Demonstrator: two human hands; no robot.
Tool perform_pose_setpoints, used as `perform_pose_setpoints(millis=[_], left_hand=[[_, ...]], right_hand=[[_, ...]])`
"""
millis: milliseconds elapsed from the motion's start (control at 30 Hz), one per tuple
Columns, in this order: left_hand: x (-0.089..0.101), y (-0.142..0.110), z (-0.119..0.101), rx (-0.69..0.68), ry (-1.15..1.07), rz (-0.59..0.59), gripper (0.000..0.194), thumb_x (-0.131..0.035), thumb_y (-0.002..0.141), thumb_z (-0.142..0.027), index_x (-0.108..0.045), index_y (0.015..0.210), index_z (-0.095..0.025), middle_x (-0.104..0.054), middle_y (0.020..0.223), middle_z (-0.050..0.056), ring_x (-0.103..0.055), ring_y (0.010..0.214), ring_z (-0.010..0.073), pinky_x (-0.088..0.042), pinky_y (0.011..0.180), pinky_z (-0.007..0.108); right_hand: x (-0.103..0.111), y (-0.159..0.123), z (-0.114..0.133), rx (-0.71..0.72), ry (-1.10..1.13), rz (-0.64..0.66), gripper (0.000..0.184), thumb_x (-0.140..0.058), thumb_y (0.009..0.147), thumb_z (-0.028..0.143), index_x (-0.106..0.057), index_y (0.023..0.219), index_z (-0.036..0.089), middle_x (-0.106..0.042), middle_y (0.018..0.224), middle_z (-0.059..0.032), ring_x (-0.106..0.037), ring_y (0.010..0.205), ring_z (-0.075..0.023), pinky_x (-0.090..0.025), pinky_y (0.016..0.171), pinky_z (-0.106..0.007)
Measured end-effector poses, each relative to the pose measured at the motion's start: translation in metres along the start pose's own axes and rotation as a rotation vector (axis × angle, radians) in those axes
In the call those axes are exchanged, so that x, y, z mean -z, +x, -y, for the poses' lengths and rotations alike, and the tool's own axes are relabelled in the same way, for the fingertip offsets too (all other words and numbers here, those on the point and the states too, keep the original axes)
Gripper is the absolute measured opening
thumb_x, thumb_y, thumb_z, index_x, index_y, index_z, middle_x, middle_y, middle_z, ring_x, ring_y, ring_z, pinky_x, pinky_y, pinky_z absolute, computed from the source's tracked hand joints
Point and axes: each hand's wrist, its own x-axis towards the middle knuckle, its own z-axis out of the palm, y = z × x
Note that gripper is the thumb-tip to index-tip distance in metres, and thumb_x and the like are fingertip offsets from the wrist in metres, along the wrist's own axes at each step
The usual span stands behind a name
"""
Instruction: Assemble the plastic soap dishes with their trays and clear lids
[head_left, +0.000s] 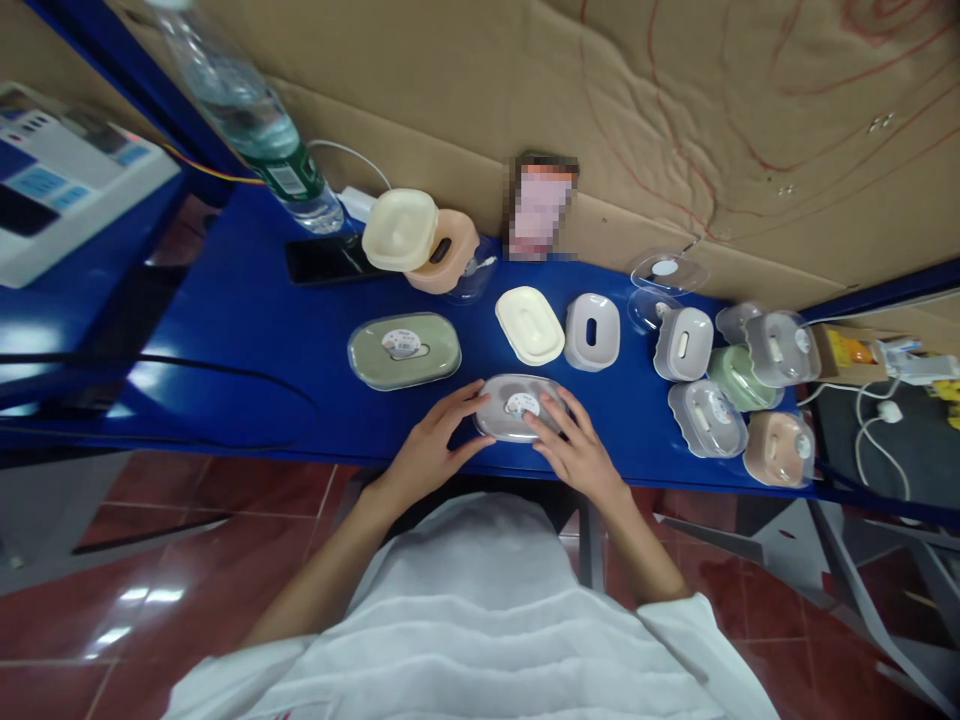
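Observation:
A grey oval box (510,391) with a clear lid and a round white sticker lies at the table's front edge, between my two hands. My left hand (439,432) grips its left end, thumb on the near side and fingers at the far side. Over the right end of the box, my right hand (577,445) has its thumb near the front edge and spread fingers on the lid, one touching the sticker. Left of them lies a green oval box (405,365) with a clear lid. Behind the grey box are a cream oval piece (529,325) and a grey slotted cover (593,332).
Several lidded boxes (709,420) crowd the table's right end, near clear lids (670,270). At the back left are a cream piece (400,230), a peach slotted cover (454,265), a black phone (330,260) and a water bottle (277,150). A pixelated phone screen (541,208) leans against cardboard.

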Motion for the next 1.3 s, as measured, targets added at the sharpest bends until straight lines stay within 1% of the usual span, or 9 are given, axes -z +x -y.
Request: perform_pose_setpoints(millis=[200,333,533,667,800,900,967,1133,1300], left_hand=[[-0.002,-0.002,-0.003,-0.06,0.058,-0.034,0.053,-0.065,0.104,-0.045,-0.051,0.154,-0.031,-0.055,0.162,0.011,-0.056,0.148,0.0269,-0.051,0.122,0.047],[0.012,0.006,-0.007,-0.179,0.286,-0.156,0.048,-0.067,0.103,-0.036,-0.058,0.15,-0.033,-0.052,0.164,0.011,-0.05,0.153,0.0315,-0.042,0.126,0.054],[0.053,0.018,0.011,0.081,0.611,-0.31,0.05,-0.063,0.104,-0.043,-0.058,0.151,-0.03,-0.051,0.165,0.016,-0.046,0.154,0.0422,-0.012,0.129,0.075],[0.079,0.001,0.031,0.157,0.6,-0.404,0.044,-0.062,0.104,-0.043,-0.062,0.145,-0.029,-0.056,0.161,0.016,-0.049,0.152,0.041,-0.011,0.129,0.073],[0.1,-0.015,0.039,0.19,0.596,-0.498,0.05,-0.059,0.105,-0.04,-0.056,0.153,-0.027,-0.044,0.17,0.018,-0.038,0.159,0.0428,-0.012,0.128,0.075],[0.095,-0.022,0.032,0.101,0.596,-0.498,0.052,-0.061,0.103,-0.038,-0.055,0.154,-0.028,-0.042,0.171,0.017,-0.034,0.162,0.0408,-0.019,0.129,0.07],[0.082,-0.024,0.024,0.006,0.597,-0.4,0.051,-0.065,0.102,-0.039,-0.057,0.152,-0.03,-0.047,0.169,0.015,-0.038,0.16,0.0388,-0.02,0.13,0.067],[0.051,-0.025,0.018,-0.089,0.638,-0.259,0.048,-0.065,0.104,-0.04,-0.058,0.15,-0.028,-0.051,0.166,0.016,-0.046,0.156,0.0376,-0.018,0.13,0.068],[0.048,-0.028,0.028,-0.067,0.622,-0.315,0.044,-0.065,0.103,-0.035,-0.06,0.147,-0.029,-0.054,0.164,0.015,-0.047,0.156,0.0357,-0.02,0.131,0.066]], right_hand=[[0.0,0.004,-0.001,0.01,0.033,-0.037,0.065,-0.062,0.107,0.026,-0.041,0.167,0.038,-0.043,0.172,-0.0058,-0.029,0.165,-0.0345,-0.044,0.128,-0.06],[0.0,0.008,0.001,-0.005,0.024,-0.108,0.068,-0.061,0.108,0.027,-0.035,0.17,0.036,-0.045,0.17,-0.0088,-0.032,0.164,-0.0345,-0.046,0.126,-0.06],[-0.001,0.028,0.009,-0.089,0.025,-0.173,0.067,-0.06,0.108,0.034,-0.034,0.17,0.033,-0.054,0.162,-0.0115,-0.04,0.159,-0.0351,-0.046,0.125,-0.061],[-0.002,0.054,0.019,-0.037,0.018,-0.169,0.059,-0.061,0.108,0.035,-0.046,0.164,0.032,-0.054,0.161,-0.0137,-0.043,0.155,-0.0346,-0.047,0.124,-0.058],[-0.008,0.089,0.038,0.071,-0.019,0.0,0.057,-0.057,0.109,0.04,-0.047,0.164,0.028,-0.05,0.166,-0.013,-0.039,0.159,-0.0332,-0.04,0.129,-0.058],[-0.014,0.129,0.044,0.187,-0.027,0.095,0.061,-0.052,0.111,0.046,-0.041,0.167,0.026,-0.041,0.173,-0.0118,-0.033,0.163,-0.0311,-0.031,0.133,-0.058],[-0.017,0.165,0.039,0.226,0.02,0.095,0.06,-0.044,0.114,0.046,-0.038,0.168,0.021,-0.037,0.175,-0.0119,-0.033,0.164,-0.0261,-0.031,0.134,-0.052],[-0.025,0.263,0.015,0.086,-0.03,-0.013,0.059,-0.049,0.113,0.041,-0.042,0.166,0.016,-0.039,0.174,-0.0133,-0.033,0.163,-0.0274,-0.033,0.131,-0.047],[-0.036,0.297,0.006,0.041,-0.221,0.05,0.049,-0.06,0.109,0.029,-0.056,0.157,0.02,-0.046,0.169,-0.0162,-0.053,0.147,-0.0359,-0.034,0.126,-0.058]])
